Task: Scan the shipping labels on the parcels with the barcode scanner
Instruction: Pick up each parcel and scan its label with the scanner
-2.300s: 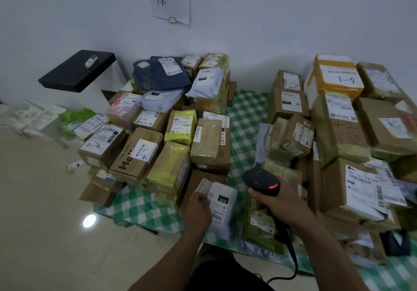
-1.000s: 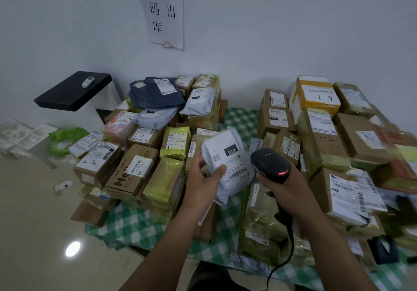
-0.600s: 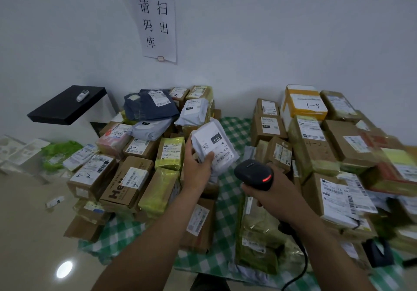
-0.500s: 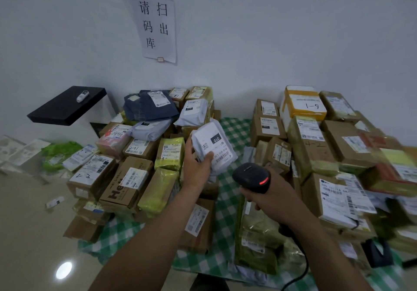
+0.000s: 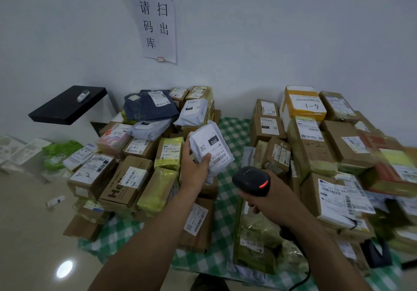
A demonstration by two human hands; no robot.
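Observation:
My left hand (image 5: 194, 168) grips a white poly-bag parcel (image 5: 211, 148) raised above the table, its shipping label marked "010" and its barcode turned up toward me. Just right of and below it, my right hand (image 5: 266, 197) holds the black barcode scanner (image 5: 250, 179) by its handle, a red light lit on its head. The scanner head sits a short gap away from the parcel. Its cable hangs down from my wrist.
Stacks of labelled cardboard boxes and bags fill the left pile (image 5: 126, 178) and the right pile (image 5: 316, 146) on a green checked tablecloth (image 5: 232, 130). A black shelf (image 5: 67, 106) juts out at left. A black scanner stand (image 5: 375, 253) sits at right. A paper notice (image 5: 155, 24) hangs on the wall.
My left hand picked the white parcel up from the table's front edge, lifted it and turned its label upward. My right hand kept the scanner beside it; over the last half second little moved.

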